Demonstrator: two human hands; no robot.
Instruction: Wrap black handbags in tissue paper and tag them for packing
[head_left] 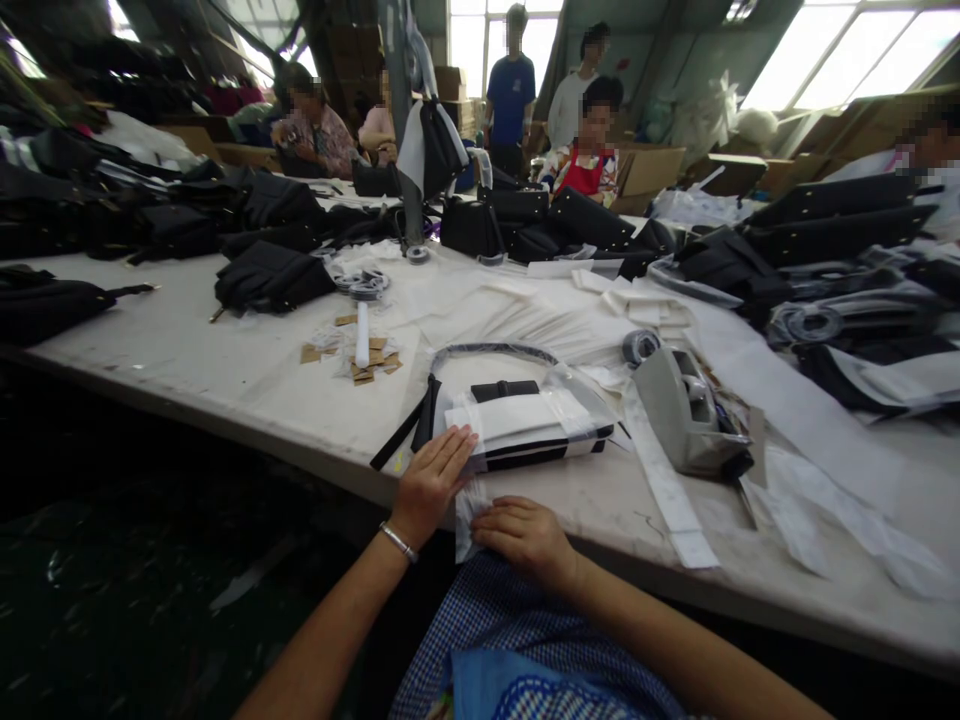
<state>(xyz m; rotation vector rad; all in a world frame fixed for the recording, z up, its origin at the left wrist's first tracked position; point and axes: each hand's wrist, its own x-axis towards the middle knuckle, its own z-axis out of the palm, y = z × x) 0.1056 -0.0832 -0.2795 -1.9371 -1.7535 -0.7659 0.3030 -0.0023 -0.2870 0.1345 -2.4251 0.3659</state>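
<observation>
A black-and-white handbag (pixel 544 455) lies on its side near the table's front edge, a white paper sheet (pixel 517 418) laid over it and clear plastic around parts of it. Its long strap (pixel 495 350), also covered in plastic, arches behind it. My left hand (pixel 436 475) rests with straight fingers on the left end of the covered bag. Lower and to the right, my right hand (pixel 525 537) has its fingers closed on a translucent plastic strip (pixel 466 520) that hangs over the table edge below the bag. The fingertips' exact grip is partly hidden.
A grey tape dispenser (pixel 686 410) stands to the right, with a tape roll (pixel 641 346) behind it. Brown paper tags (pixel 367 372) lie left of the bag. White sheets (pixel 525 320) spread behind it. Black bags (pixel 270 278) crowd the table's far side, where several people work.
</observation>
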